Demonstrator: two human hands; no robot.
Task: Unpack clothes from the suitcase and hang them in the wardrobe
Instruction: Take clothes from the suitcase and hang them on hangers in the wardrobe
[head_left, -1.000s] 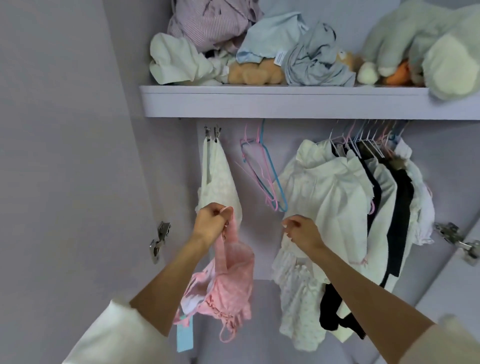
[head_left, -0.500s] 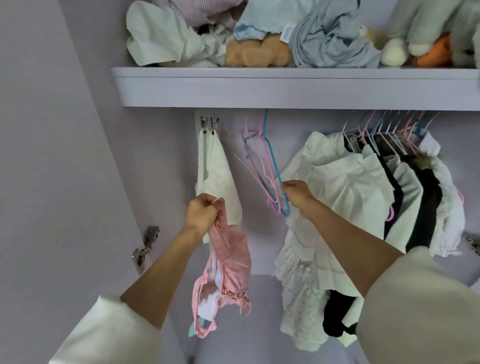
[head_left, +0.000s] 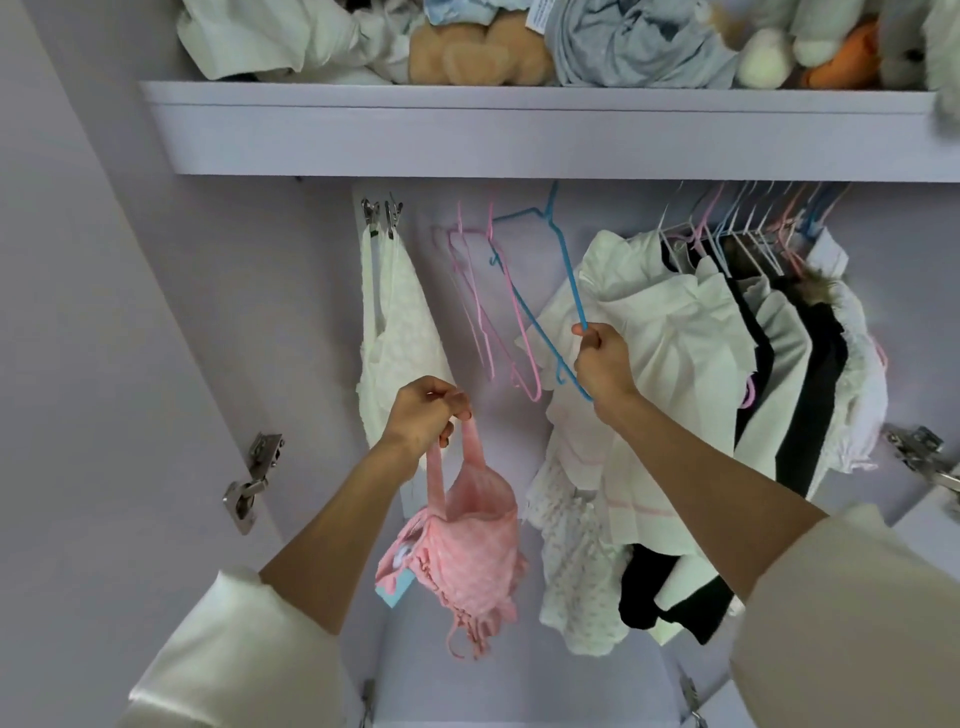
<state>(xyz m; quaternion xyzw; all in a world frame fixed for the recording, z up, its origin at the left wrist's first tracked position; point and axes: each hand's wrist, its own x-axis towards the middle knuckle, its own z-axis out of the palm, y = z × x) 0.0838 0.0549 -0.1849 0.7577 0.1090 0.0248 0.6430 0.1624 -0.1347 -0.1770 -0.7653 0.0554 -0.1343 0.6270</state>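
We see the inside of a lilac wardrobe (head_left: 130, 312) from below its shelf (head_left: 519, 130), both arms raised into the hanging space. The left hand (head_left: 423, 415) pinches the straps of a small pink top (head_left: 467, 545), fingers curled tight around them, so the garment dangles free beneath the fist, in front of the back wall and clear of everything else hanging there. A pale blue tag (head_left: 395, 590) shows at its lower left edge.

The right hand (head_left: 605, 364) is clenched around the bottom corner of a blue hanger (head_left: 563, 275), whose hook reaches up toward the underside of the shelf; we cannot tell whether that hook rests on the rail, which is hidden. Just left of it hang several empty pink hangers (head_left: 488, 312).

Near the left end of the hanging space, a white garment (head_left: 395, 322) is held by two metal clips (head_left: 382, 213). Toward the right end, a packed row of hung clothes (head_left: 753, 364), mostly white with some black, fills the rail on thin wire hangers. On top of the shelf lie crumpled clothes (head_left: 623, 41) and plush toys (head_left: 483, 52). Door hinges (head_left: 252, 480) show at the left and right edges. The suitcase is out of view.
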